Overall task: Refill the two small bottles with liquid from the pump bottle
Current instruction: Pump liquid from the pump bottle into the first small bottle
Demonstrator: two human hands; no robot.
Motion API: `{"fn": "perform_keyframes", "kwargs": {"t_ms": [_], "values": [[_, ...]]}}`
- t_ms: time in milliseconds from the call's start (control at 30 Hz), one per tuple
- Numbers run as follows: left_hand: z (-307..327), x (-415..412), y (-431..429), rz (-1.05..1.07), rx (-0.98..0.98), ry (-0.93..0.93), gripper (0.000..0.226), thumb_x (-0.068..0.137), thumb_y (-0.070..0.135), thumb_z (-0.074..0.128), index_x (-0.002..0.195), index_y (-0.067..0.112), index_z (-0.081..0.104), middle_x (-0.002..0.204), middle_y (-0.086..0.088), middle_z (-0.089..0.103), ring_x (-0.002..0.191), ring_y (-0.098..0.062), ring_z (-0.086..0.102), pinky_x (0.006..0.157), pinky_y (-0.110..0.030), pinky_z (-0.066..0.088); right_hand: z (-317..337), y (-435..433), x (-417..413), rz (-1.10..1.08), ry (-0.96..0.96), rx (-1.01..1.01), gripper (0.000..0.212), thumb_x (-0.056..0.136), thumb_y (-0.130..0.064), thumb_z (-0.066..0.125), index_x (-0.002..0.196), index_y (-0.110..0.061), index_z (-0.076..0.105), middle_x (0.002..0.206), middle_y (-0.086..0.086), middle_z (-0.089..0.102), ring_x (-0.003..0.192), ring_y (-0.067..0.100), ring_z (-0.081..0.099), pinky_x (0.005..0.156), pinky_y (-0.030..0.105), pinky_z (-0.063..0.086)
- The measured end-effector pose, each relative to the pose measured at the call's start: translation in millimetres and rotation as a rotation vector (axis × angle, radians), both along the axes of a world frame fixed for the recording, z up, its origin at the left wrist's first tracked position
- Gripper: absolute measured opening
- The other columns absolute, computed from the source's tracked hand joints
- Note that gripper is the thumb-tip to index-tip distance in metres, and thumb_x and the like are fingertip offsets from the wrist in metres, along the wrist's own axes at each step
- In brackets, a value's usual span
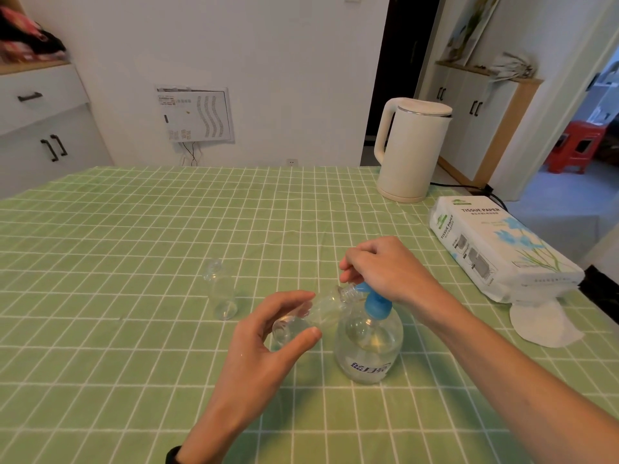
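Observation:
A round clear pump bottle [368,349] with a blue collar and printed label stands on the green checked tablecloth. My right hand [385,269] rests on top of its blue pump head, fingers curled over it. My left hand [268,336] grips a small clear bottle [311,316] tilted on its side, its open neck held against the blue nozzle. A second small clear bottle [221,293] stands upright on the cloth to the left, apart from both hands.
A cream electric kettle [408,152] stands at the back right with its cord trailing off. A tissue paper pack [495,246] lies at the right edge with a loose tissue [542,326] below it. White cabinets line the walls.

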State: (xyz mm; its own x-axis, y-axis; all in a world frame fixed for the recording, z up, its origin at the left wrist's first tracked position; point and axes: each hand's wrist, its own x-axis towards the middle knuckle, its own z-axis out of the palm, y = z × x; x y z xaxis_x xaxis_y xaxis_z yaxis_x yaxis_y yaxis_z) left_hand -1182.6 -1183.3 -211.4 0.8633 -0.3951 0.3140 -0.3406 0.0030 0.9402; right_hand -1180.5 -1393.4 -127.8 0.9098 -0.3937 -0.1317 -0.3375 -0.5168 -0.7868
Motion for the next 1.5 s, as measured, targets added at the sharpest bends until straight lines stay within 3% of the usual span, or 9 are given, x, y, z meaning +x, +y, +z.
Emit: {"fn": "perform_keyframes", "kwargs": {"t_ms": [133, 500, 733, 900, 1033, 1133, 1367, 1500], "values": [[1.3, 0.7, 0.9, 0.007, -0.017, -0.003, 0.038, 0.082, 0.02, 0.081, 0.119, 0.027, 0.074, 0.118, 0.012, 0.078, 0.117, -0.009, 0.072, 0.099, -0.02, 0.055, 6.7, 0.4, 0.5, 0.031, -0.023, -0.031, 0.028, 0.102, -0.024, 0.062, 0.086, -0.018, 0.083, 0.077, -0.013, 0.083, 0.093, 0.017, 0.081, 0.1, 0.045, 0.063], [-0.2, 1.3, -2.2, 0.002, -0.008, -0.007, 0.038, 0.081, 0.026, 0.082, 0.118, 0.034, 0.075, 0.119, 0.014, 0.077, 0.118, -0.008, 0.071, 0.097, -0.017, 0.054, -10.1, -1.6, 2.3, 0.004, -0.008, 0.0, 0.031, 0.102, -0.012, 0.059, 0.081, -0.021, 0.079, 0.073, -0.006, 0.082, 0.089, 0.017, 0.081, 0.1, 0.046, 0.064], [0.0, 0.4, -2.1, 0.002, -0.007, -0.011, 0.038, 0.083, 0.019, 0.081, 0.117, 0.036, 0.075, 0.119, 0.012, 0.078, 0.117, -0.009, 0.072, 0.096, -0.018, 0.054, -5.8, 0.1, -0.1, -0.018, -0.019, -0.011, 0.028, 0.103, -0.019, 0.061, 0.084, -0.016, 0.081, 0.072, -0.009, 0.081, 0.091, 0.016, 0.08, 0.101, 0.047, 0.063], [1.4, 0.7, -0.2, -0.005, -0.023, 0.008, 0.037, 0.083, 0.019, 0.081, 0.117, 0.032, 0.075, 0.12, 0.012, 0.078, 0.118, -0.007, 0.072, 0.1, -0.02, 0.055, 6.9, 1.6, -0.6, -0.001, -0.033, -0.121, 0.027, 0.1, -0.024, 0.062, 0.088, -0.012, 0.083, 0.078, -0.006, 0.083, 0.091, 0.023, 0.082, 0.093, 0.049, 0.066], [2.9, 0.5, -0.9, 0.001, -0.039, 0.004, 0.037, 0.081, 0.03, 0.081, 0.117, 0.033, 0.075, 0.12, 0.01, 0.078, 0.117, -0.011, 0.072, 0.098, -0.02, 0.055, 2.9, 0.2, 1.5, -0.006, -0.028, -0.102, 0.028, 0.1, -0.022, 0.062, 0.093, -0.006, 0.083, 0.072, -0.014, 0.081, 0.086, 0.013, 0.08, 0.094, 0.045, 0.065], [1.5, 1.5, -1.9, -0.003, -0.032, 0.002, 0.038, 0.081, 0.023, 0.082, 0.118, 0.031, 0.075, 0.12, 0.011, 0.078, 0.117, -0.011, 0.072, 0.099, -0.021, 0.055, -0.6, -1.7, 2.2, -0.018, -0.035, -0.074, 0.028, 0.102, -0.02, 0.061, 0.086, -0.013, 0.083, 0.072, -0.017, 0.081, 0.088, 0.011, 0.079, 0.097, 0.045, 0.064], [-3.0, 0.9, -2.8, -0.001, -0.01, 0.0, 0.039, 0.081, 0.019, 0.082, 0.118, 0.028, 0.075, 0.118, 0.013, 0.078, 0.117, -0.006, 0.071, 0.095, -0.012, 0.052, -8.1, 1.2, -0.8, -0.01, -0.016, -0.047, 0.03, 0.104, -0.017, 0.059, 0.081, -0.02, 0.079, 0.077, -0.007, 0.081, 0.091, 0.015, 0.079, 0.099, 0.047, 0.063], [-2.9, 0.7, -2.4, -0.002, -0.021, 0.005, 0.039, 0.081, 0.019, 0.082, 0.118, 0.029, 0.075, 0.119, 0.011, 0.078, 0.117, -0.008, 0.072, 0.096, -0.014, 0.053, -5.3, 3.1, -2.9, -0.023, -0.007, -0.068, 0.029, 0.104, -0.019, 0.059, 0.086, -0.013, 0.081, 0.078, -0.006, 0.082, 0.091, 0.017, 0.08, 0.098, 0.047, 0.064]]}}
